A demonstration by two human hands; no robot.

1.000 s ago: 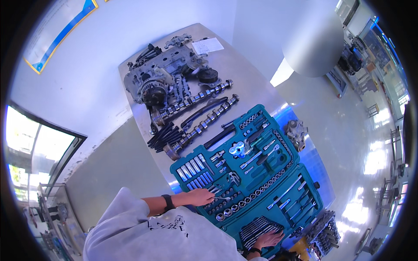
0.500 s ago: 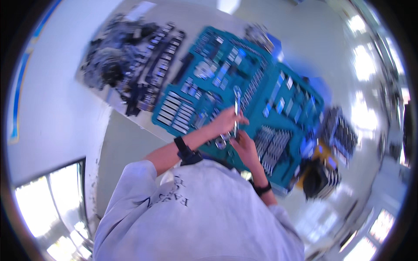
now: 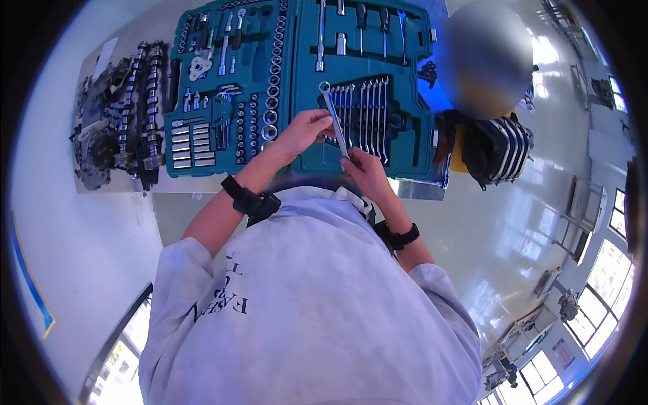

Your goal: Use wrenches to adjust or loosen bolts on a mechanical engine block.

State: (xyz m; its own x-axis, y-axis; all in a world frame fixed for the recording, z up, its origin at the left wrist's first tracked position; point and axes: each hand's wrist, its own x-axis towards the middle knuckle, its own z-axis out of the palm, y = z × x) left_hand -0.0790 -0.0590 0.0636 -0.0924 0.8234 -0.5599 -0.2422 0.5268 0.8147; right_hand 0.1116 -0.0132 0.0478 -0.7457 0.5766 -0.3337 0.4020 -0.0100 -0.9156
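Note:
A silver combination wrench (image 3: 333,116) is held in both hands above the open teal tool case (image 3: 304,61). My left hand (image 3: 305,129) grips its shaft near the middle. My right hand (image 3: 362,169) holds its lower end. The ring end points up toward the row of wrenches (image 3: 368,108) slotted in the case's right half. Sockets (image 3: 271,94) and bits fill the left half. Both wrists wear black bands.
Camshafts (image 3: 145,101) and dark engine parts (image 3: 98,142) lie on the table left of the case. A ribbed engine part (image 3: 503,145) sits at the right beside a blurred round shape (image 3: 484,61). A shiny floor and windows lie beyond.
One second ago my hands rested apart on the case. They have since come together on a wrench, and the view has swung so the case now fills the top.

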